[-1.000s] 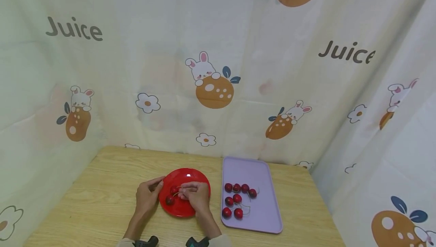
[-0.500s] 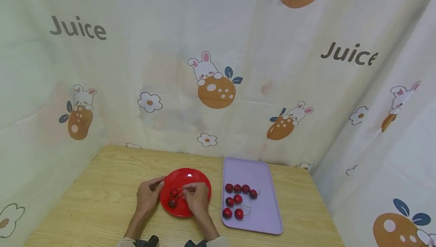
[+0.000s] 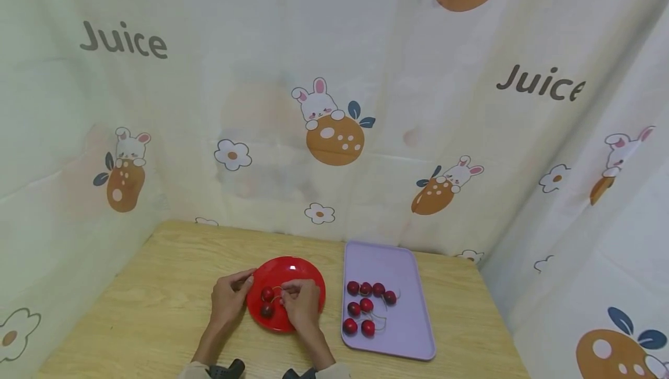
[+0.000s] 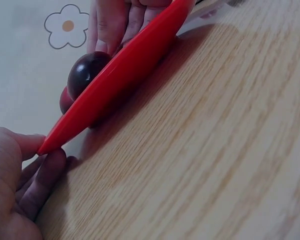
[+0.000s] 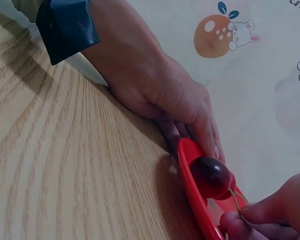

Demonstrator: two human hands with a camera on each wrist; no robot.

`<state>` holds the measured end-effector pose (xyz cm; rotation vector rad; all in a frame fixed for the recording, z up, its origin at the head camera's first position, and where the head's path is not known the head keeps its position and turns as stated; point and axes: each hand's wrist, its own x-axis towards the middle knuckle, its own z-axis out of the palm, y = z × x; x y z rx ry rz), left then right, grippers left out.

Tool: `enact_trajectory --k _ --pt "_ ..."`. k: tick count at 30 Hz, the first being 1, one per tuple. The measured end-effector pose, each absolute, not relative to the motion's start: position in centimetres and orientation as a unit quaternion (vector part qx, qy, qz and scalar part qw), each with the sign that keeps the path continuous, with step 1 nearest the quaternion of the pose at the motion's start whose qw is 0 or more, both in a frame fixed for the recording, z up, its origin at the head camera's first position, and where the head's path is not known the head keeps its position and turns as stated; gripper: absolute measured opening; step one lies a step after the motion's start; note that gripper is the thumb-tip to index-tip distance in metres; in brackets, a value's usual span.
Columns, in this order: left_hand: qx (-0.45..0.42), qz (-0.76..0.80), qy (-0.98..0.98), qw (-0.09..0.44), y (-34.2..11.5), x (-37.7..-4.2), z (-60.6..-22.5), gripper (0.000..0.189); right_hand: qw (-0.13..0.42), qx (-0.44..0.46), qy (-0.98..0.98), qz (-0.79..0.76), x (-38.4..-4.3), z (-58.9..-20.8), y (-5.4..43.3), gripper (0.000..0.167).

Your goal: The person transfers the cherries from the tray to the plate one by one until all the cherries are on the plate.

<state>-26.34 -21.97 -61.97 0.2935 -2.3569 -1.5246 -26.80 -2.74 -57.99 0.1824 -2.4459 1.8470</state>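
Observation:
In the head view, a red plate point(image 3: 286, 267) lies between the two hands on the wooden table. Two dark red cherries point(image 3: 267, 310) with green stems are on it, side by side. My left hand point(image 3: 227, 300) holds the plate's left rim; the left wrist view shows the thumb point(image 4: 31, 144) on top and fingers underneath. Over the plate, my right hand point(image 3: 304, 304) pinches the cherry stems point(image 5: 236, 200) between thumb and fingertips. The cherry point(image 5: 210, 177) nearest the right wrist camera partly hides the other one.
To the right of the plate stands a light purple tray point(image 3: 380, 258). Several cherries point(image 3: 368, 328) lie in rows on its left half, stems pointing right. A printed curtain point(image 3: 272, 193) hangs behind the table point(image 3: 177, 263) and along its sides.
The darker cherry has shifted slightly right on the plate, and my right fingers have drawn a little right with the stems. My left hand stays on the rim. The head view has shifted slightly.

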Motion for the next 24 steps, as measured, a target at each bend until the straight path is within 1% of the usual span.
enact_trajectory --k 4,12,15,22,24 --pt "0.099 -0.539 -0.821 0.159 -21.9 -26.3 -61.9 0.027 0.043 0.075 -0.814 0.574 -26.7 -57.9 -2.6 0.013" --pt "0.101 -0.539 -0.82 0.166 -21.8 -26.2 -61.9 0.026 0.102 0.118 -0.836 0.525 -27.3 -59.6 -2.2 0.01" --pt "0.101 -0.539 -0.819 0.169 -21.8 -26.1 -61.9 0.025 0.101 0.112 -0.842 0.518 -27.4 -59.9 -2.0 0.009" --pt "0.101 -0.534 -0.821 0.172 -21.9 -26.2 -61.8 0.025 0.065 0.074 -0.854 0.511 -26.5 -57.4 -1.8 0.01" --pt "0.1 -0.531 -0.823 0.172 -21.9 -26.2 -61.8 0.025 0.066 0.072 -0.855 0.51 -26.4 -57.0 -1.6 0.01"
